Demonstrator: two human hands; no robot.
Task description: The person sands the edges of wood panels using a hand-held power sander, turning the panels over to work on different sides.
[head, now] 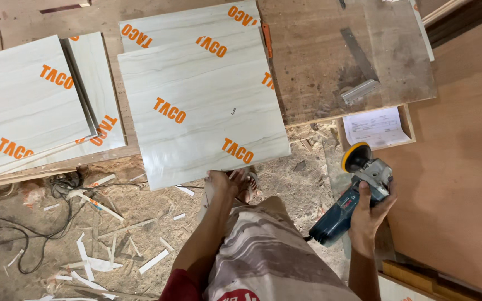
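We held the near edge of the pale laminated panel (202, 106) with our left hand (222, 184), fingers clamped on its rim, so the sheet stayed flat on the desk (330, 61) with its near part overhanging the littered floor (112, 234). Our right hand (370, 209) was wrapped tight around the blue power tool (350, 203), kept low and off to the right with its yellow pad (356, 156) turned away from the panel. More panels (29, 106) lay stacked to the far left, and a metal square (359, 72) rested on the far right.
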